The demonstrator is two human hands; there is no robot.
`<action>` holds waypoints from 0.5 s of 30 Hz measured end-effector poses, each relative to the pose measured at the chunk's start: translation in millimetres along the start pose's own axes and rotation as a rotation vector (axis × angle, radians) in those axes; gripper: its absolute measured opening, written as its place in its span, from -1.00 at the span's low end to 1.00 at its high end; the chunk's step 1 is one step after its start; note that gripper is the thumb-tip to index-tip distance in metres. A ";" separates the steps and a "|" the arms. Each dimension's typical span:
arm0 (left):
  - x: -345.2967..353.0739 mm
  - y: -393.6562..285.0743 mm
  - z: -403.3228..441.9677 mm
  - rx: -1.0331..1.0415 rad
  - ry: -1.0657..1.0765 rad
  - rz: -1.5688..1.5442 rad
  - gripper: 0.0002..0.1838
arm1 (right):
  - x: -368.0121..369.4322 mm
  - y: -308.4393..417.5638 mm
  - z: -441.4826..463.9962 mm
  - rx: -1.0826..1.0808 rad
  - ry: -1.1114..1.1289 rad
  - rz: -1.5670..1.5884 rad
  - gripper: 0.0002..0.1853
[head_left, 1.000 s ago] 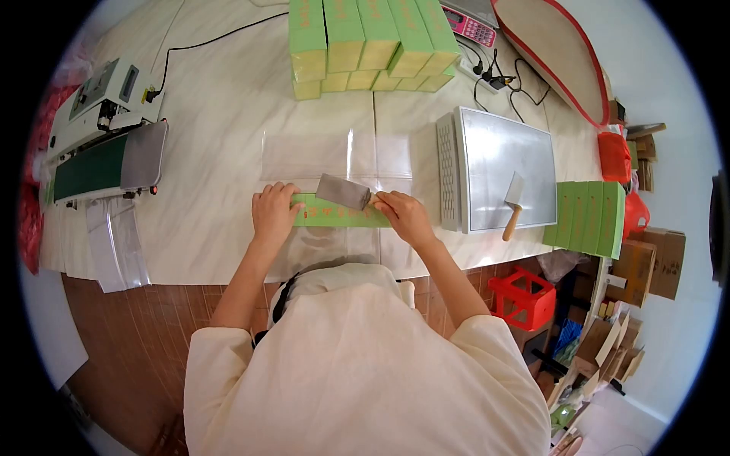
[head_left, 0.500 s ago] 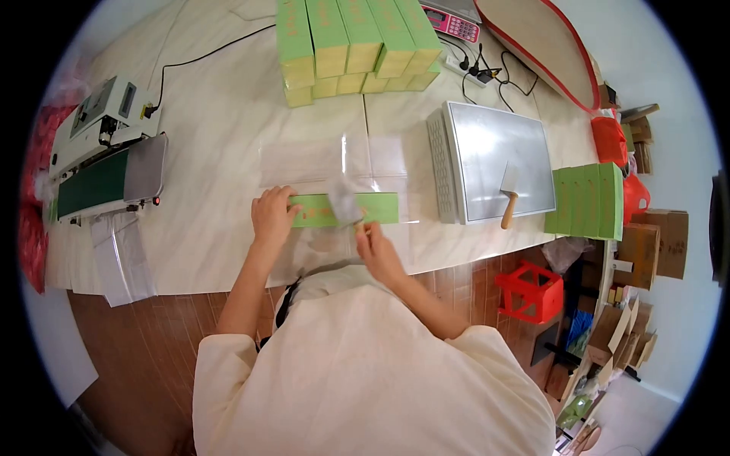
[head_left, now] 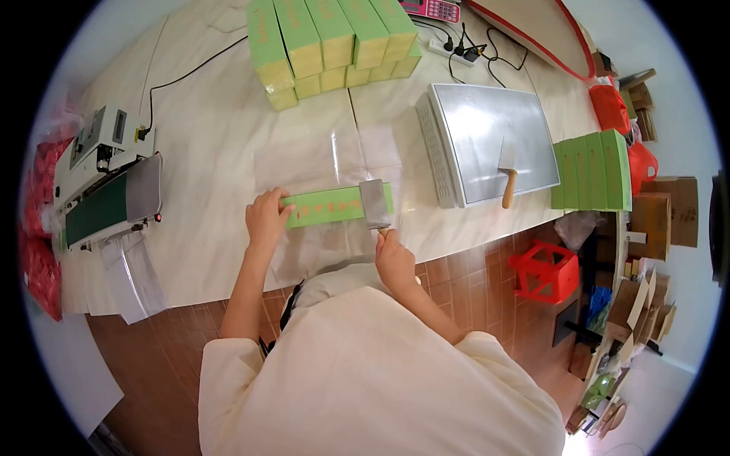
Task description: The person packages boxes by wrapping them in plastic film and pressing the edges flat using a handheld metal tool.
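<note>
A long green box (head_left: 327,207) with orange lettering lies on clear plastic film (head_left: 304,163) on the table. My left hand (head_left: 266,218) is closed round the box's left end. The wooden handle of a scraper is gripped in my right hand (head_left: 395,261). The scraper's wide metal blade (head_left: 373,204) lies across the box near its right end; whether it presses on the box I cannot tell. A second scraper (head_left: 509,178) with a wooden handle rests on the metal-topped unit (head_left: 487,133) to the right.
Several green boxes (head_left: 319,38) are stacked at the back, and more (head_left: 593,171) stand at the right. A machine with a green belt (head_left: 110,194) is at the left, beside clear bags (head_left: 133,273). A power strip (head_left: 456,52) lies behind the metal-topped unit. A red stool (head_left: 547,272) stands on the floor.
The scraper, blurred near the box's middle before, has moved right along the box with my right hand. My left hand still holds the left end. The whole view has shifted and turned slightly.
</note>
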State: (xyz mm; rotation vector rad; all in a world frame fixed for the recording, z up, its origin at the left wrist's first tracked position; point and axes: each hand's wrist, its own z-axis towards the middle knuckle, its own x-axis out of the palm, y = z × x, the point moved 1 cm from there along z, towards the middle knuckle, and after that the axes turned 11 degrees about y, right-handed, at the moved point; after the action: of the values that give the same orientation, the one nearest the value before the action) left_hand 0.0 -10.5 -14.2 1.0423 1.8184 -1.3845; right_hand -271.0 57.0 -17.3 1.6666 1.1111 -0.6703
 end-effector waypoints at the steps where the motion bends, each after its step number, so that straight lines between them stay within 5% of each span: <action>1: -1.3 -1.4 -0.5 -0.004 0.006 0.005 -0.73 | -0.5 -3.4 0.1 0.004 -0.004 0.003 -0.70; 15: 1.9 -0.4 -4.7 -0.018 -0.026 -0.038 -0.73 | -14.8 -26.6 4.9 0.042 -0.082 -0.037 -0.70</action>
State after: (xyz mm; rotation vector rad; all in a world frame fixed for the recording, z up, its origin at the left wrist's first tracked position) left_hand -1.4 -5.6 -14.3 0.9814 1.8373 -1.3955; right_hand -300.9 49.8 -18.0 1.6421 1.0784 -0.7840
